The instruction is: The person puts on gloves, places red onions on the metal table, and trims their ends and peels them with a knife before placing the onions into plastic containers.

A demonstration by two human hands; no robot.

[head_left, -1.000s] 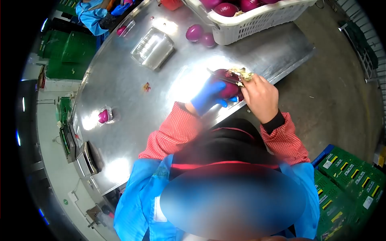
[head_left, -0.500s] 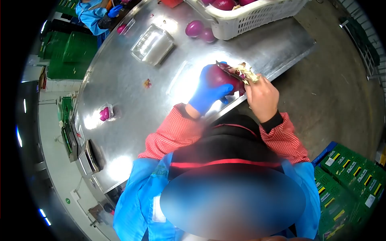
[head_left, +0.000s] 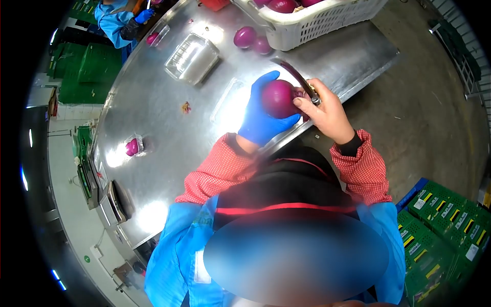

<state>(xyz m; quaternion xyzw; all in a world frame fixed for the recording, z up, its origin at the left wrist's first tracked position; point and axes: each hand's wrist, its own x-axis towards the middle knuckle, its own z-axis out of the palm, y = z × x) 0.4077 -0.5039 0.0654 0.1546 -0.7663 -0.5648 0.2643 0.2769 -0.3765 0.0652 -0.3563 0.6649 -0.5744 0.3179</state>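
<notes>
My left hand [head_left: 263, 115], in a blue glove, is wrapped round a large red onion [head_left: 279, 99] above the metal table's near edge. My bare right hand [head_left: 327, 110] grips a knife [head_left: 298, 77] by its handle end, with the dark curved blade pointing up and left over the onion. The right fingertips are close to the onion's right end, where a bit of root or skin shows. Two more red onions [head_left: 245, 37] lie beyond my hands on the table [head_left: 153, 102].
A white basket [head_left: 319, 29] of red onions stands at the table's far edge. Clear plastic trays [head_left: 192, 59] and a small packed onion [head_left: 132, 147] are at left. Green crates [head_left: 450, 220] stand lower right. Another person's blue-gloved hand [head_left: 144, 16] shows at upper left.
The pale peelings between knife and onion are gone from view. The knife has lifted off the onion and turned more upright. My left hand now shows the onion's smooth side.
</notes>
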